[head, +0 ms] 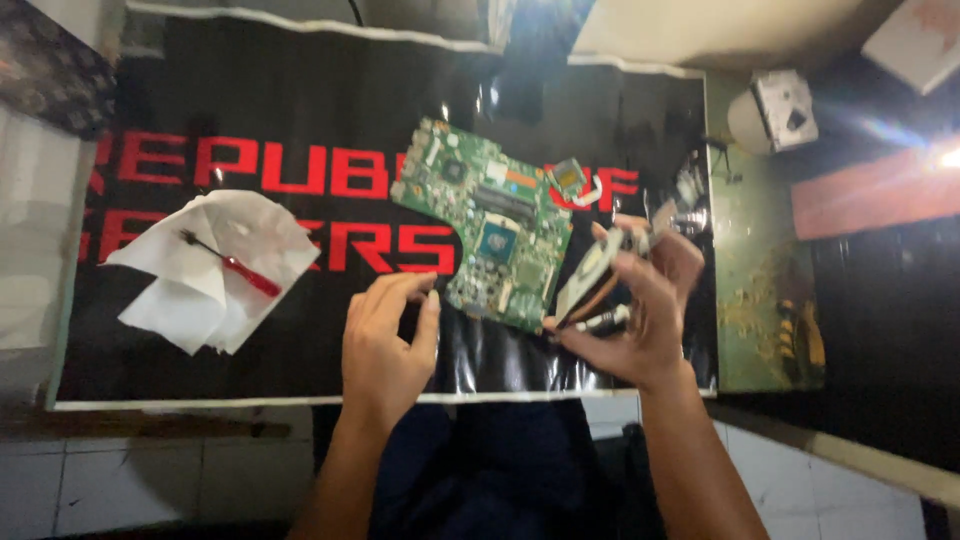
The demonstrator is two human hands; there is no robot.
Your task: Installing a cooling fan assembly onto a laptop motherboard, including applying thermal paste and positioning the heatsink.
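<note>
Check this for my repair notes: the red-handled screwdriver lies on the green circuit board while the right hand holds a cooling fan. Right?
Not quite. The head view shows the red-handled screwdriver lying on the white tissue paper, left of the green circuit board. The right hand does hold the cooling fan.

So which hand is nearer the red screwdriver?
Left. The left hand is right of the red screwdriver; the right hand is farther right, beyond the green circuit board.

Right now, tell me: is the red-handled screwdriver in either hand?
No, the red-handled screwdriver lies on the white tissue, apart from the left hand and from the right hand, which holds a cooling fan part.
</note>
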